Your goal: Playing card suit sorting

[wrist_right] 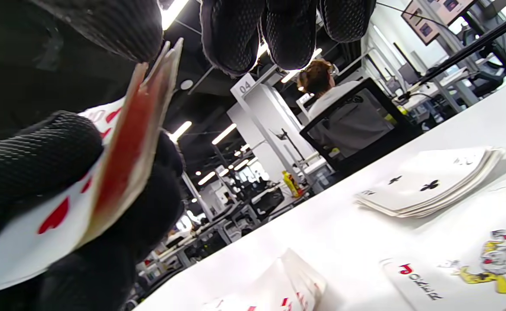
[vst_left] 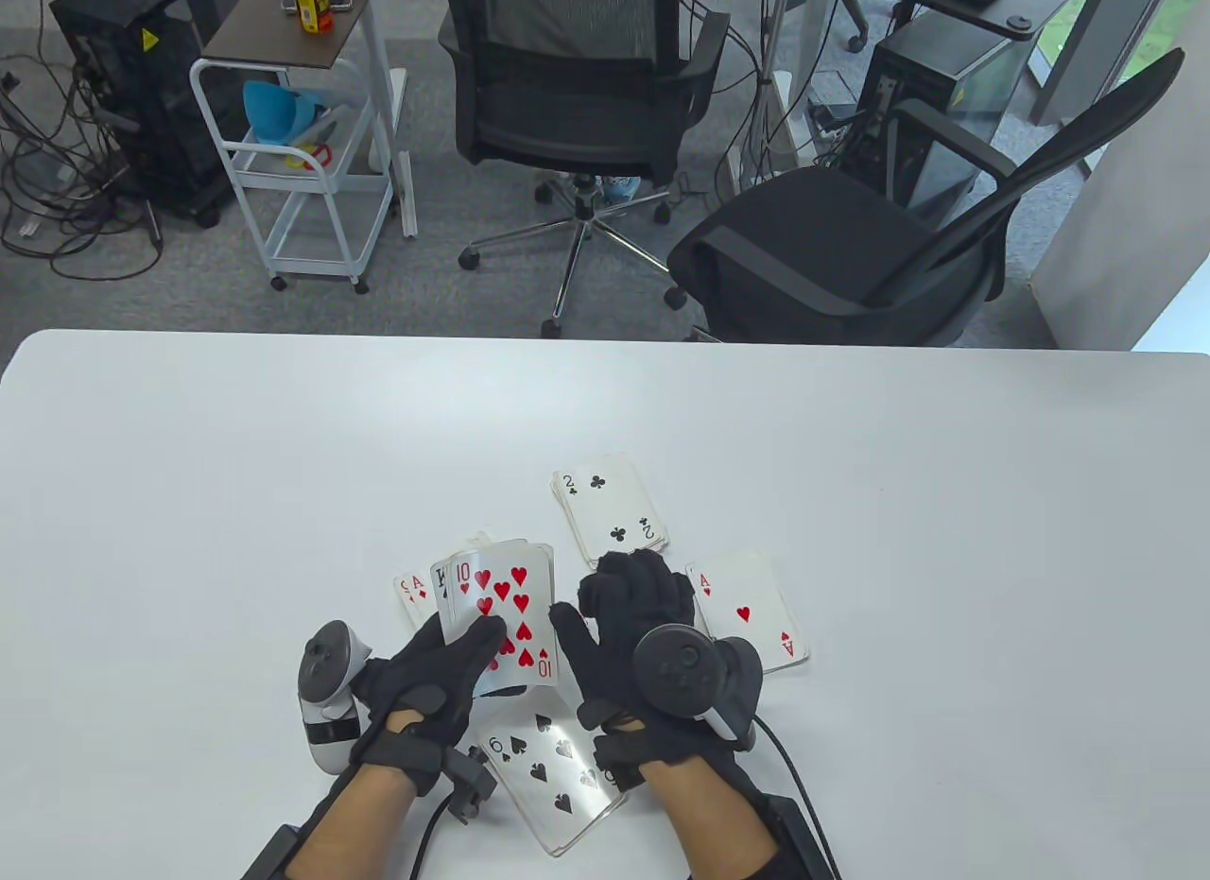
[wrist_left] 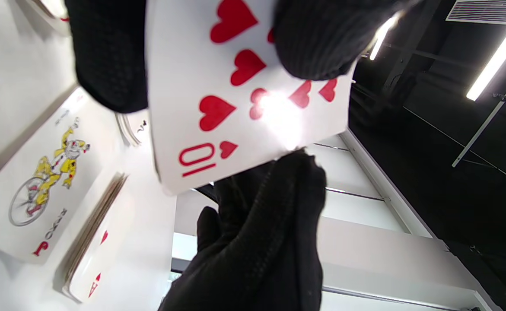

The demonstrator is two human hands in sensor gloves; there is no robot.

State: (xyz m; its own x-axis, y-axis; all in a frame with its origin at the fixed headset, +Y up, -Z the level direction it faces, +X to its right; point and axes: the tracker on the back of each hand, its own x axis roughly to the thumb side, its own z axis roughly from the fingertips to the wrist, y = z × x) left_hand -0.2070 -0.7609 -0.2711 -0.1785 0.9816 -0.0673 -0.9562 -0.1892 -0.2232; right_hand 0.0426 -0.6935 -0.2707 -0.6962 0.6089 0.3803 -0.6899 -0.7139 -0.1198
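Ten of hearts point(vst_left: 506, 615) on top of a fanned packet, held above the surface just near of centre by the left hand point(vst_left: 425, 686), thumb pressed on the face. Right hand point(vst_left: 629, 625) just beside the packet, fingers curled, gripping nothing visible. Best slid off by its right edge with a light pinch, then carried right to the ace of hearts pile point(vst_left: 751, 620). Clubs pile point(vst_left: 610, 507) just beyond, spades pile point(vst_left: 553, 771) at the near edge; wide bare surface point(vst_left: 945, 502) left, right and far
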